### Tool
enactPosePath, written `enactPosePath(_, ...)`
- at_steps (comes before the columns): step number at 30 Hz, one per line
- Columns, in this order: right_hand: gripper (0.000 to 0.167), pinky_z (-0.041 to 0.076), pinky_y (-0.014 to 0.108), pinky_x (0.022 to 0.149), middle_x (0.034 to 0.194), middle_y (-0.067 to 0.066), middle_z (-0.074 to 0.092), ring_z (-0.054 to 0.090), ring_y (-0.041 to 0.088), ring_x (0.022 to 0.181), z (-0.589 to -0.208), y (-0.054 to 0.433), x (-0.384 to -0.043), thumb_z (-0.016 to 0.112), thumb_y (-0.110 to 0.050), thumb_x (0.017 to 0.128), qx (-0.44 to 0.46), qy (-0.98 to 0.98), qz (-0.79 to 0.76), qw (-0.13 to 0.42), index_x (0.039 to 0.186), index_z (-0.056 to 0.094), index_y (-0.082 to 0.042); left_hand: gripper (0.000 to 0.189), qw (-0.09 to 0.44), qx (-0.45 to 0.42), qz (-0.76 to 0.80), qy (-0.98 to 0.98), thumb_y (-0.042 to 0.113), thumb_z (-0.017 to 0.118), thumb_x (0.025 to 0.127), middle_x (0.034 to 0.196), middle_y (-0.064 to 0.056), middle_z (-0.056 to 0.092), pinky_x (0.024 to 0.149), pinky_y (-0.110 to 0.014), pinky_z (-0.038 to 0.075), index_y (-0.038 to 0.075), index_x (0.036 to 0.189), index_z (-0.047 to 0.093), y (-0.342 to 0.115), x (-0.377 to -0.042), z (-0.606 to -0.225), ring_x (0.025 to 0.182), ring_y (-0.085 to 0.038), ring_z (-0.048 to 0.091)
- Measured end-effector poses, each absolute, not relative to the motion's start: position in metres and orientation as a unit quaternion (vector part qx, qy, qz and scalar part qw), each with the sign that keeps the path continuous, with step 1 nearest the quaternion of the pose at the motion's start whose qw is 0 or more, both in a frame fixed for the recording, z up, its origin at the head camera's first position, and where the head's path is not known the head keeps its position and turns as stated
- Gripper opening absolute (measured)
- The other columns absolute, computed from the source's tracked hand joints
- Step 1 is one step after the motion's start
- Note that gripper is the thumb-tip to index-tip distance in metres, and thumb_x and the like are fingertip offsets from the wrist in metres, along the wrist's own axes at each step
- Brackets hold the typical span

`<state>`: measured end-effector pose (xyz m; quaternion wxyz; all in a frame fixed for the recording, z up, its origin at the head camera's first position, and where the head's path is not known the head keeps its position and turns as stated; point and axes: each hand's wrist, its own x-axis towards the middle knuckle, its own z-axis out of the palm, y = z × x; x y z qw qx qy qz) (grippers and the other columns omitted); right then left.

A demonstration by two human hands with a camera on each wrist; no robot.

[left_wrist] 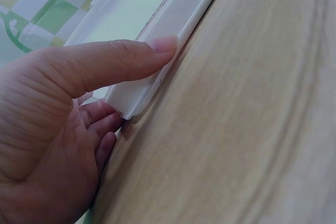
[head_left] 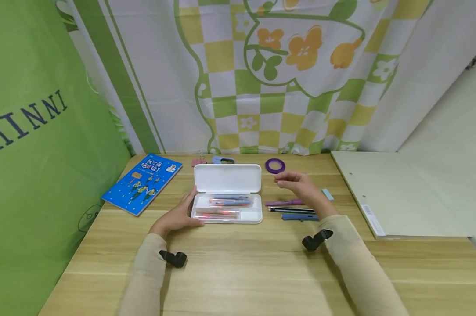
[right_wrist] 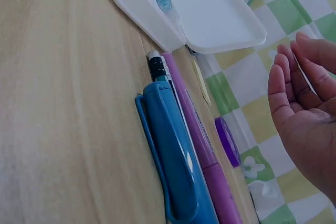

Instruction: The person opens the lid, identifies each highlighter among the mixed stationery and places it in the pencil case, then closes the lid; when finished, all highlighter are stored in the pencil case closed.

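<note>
A white pencil case (head_left: 251, 215) lies with its lid (head_left: 227, 177) raised at the back. Bluish pens (head_left: 230, 202) sit in its rear compartment, and a clear packet with pinkish contents (head_left: 217, 215) in the front one. My left hand (head_left: 177, 216) grips the case's left end, its thumb (left_wrist: 131, 59) along the front edge and fingers round the corner. Holding nothing, my right hand (head_left: 303, 189) hovers right of the case with loosely bent fingers. Below it lie a purple pen (head_left: 283, 202), black-striped pencils (head_left: 289, 210) and a blue pen (right_wrist: 178, 150) with a clip.
A purple tape roll (head_left: 267, 166) and a light-blue eraser (head_left: 327, 194) lie near the right hand. Behind the case are a pink clip (head_left: 199, 163) and a small blue object (head_left: 223, 159). A blue book (head_left: 143, 184) lies left, a large pale pad (head_left: 404, 193) right.
</note>
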<state>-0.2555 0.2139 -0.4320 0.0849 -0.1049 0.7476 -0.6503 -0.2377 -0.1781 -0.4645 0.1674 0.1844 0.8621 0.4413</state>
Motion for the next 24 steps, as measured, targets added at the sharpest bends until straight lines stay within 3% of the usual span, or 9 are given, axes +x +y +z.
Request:
enactPosePath(3,0.041,0.037,0.049,0.102,0.124,0.021,0.057,0.052,0.033,0.116,-0.433,0.21,-0.261,0.062,-0.018,0.092,-0.092,0.758,-0.638,0.097,0.123,0.054,0.007,0.113,0.171,0.183,0.439,0.863,0.014,0.079,0.076,0.154,-0.024,0.002,0.11,-0.06,0.01,0.008,0.152,-0.005,-0.175,-0.231,-0.45,0.139,-0.045,0.007)
enactPosePath(7,0.049,0.033,0.048,0.107,0.136,0.025,0.046,0.044,0.036,0.126,-0.435,0.198,-0.272,0.059,-0.018,0.094,-0.093,0.758,-0.636,0.111,0.135,0.044,0.005,0.113,0.171,0.185,0.443,0.861,0.013,0.079,0.076,0.154,-0.024,0.002,0.11,-0.06,0.01,0.007,0.152,-0.004,-0.174,-0.228,-0.445,0.139,-0.045,0.006)
enactPosePath(10,0.054,0.031,0.048,0.108,0.14,0.025,0.041,0.04,0.037,0.129,-0.437,0.187,-0.278,0.054,-0.019,0.097,-0.109,0.753,-0.638,0.118,0.141,0.035,0.005,0.116,0.161,0.194,0.457,0.853,0.017,0.081,0.074,0.156,-0.02,0.002,0.11,-0.06,0.009,0.016,0.153,-0.005,-0.177,-0.236,-0.46,0.14,-0.042,0.007)
enactPosePath(15,0.059,0.032,0.048,0.107,0.143,0.022,0.037,0.04,0.037,0.129,-0.438,0.172,-0.281,0.049,-0.03,0.099,-0.121,0.752,-0.635,0.132,0.144,0.03,0.002,0.123,0.156,0.202,0.48,0.839,0.022,0.085,0.07,0.153,-0.013,0.012,0.112,-0.055,0.01,0.029,0.152,-0.006,-0.183,-0.248,-0.483,0.139,-0.034,0.013)
enactPosePath(24,0.051,0.035,0.044,0.106,0.133,0.025,0.047,0.044,0.038,0.125,-0.433,0.156,-0.27,0.043,-0.03,0.101,-0.096,0.735,-0.662,0.11,0.135,0.041,0.008,0.124,0.149,0.211,0.498,0.828,0.013,0.084,0.07,0.146,-0.018,0.025,0.113,-0.053,0.009,0.023,0.152,-0.009,-0.183,-0.25,-0.483,0.136,-0.035,0.021)
